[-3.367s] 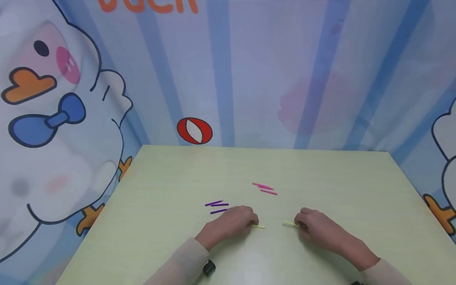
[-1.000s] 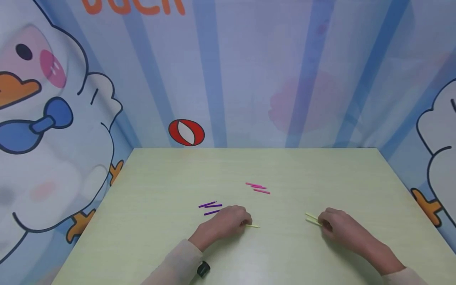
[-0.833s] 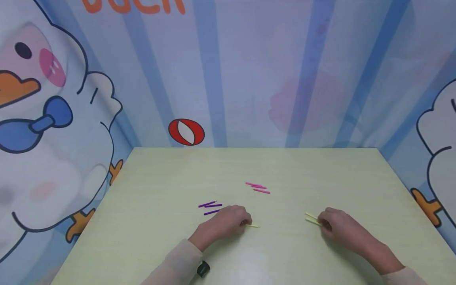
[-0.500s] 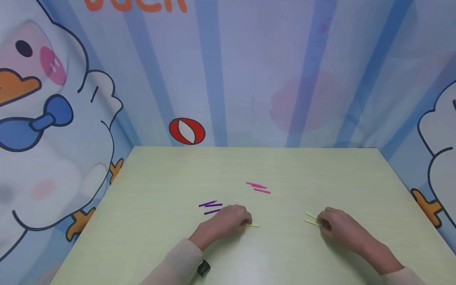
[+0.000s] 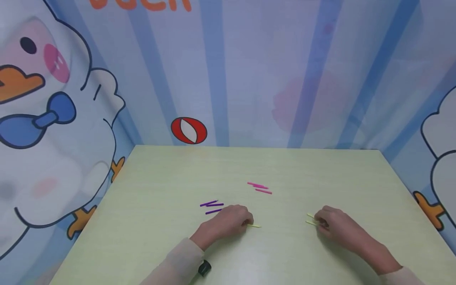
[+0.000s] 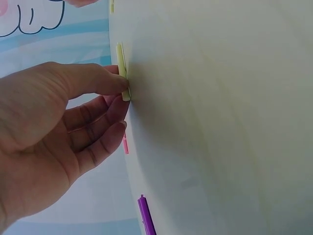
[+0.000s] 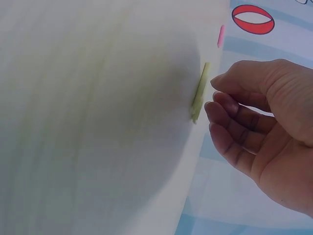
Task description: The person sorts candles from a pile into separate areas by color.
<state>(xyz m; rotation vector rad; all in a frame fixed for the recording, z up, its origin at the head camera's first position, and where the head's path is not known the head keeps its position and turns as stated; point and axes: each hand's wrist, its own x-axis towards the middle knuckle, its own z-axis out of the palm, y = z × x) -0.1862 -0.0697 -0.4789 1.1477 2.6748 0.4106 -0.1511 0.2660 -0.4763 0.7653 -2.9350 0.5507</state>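
My left hand (image 5: 228,221) pinches a thin pale yellow candle (image 6: 121,58) between thumb and fingers, low over the table. Its right end sticks out past the fingertips in the head view. To the right, two more yellow candles (image 5: 311,223) lie on the table side by side, partly covered by my right hand (image 5: 342,226). In the right wrist view, that hand's thumb and fingers are relaxed, a small gap away from the yellow candles (image 7: 201,90). Purple candles (image 5: 215,205) lie just beyond my left hand, one partly hidden by it.
Pink candles (image 5: 263,191) lie close together farther back, between the two hands. The pale table (image 5: 171,170) ends at a cartoon-printed backdrop (image 5: 249,79). A black object (image 5: 204,268) sits by the left sleeve.
Over the last seconds my right hand moved right to the spot where two yellow candles lie, and its fingers have just loosened from them. My left hand keeps its yellow candle almost still.
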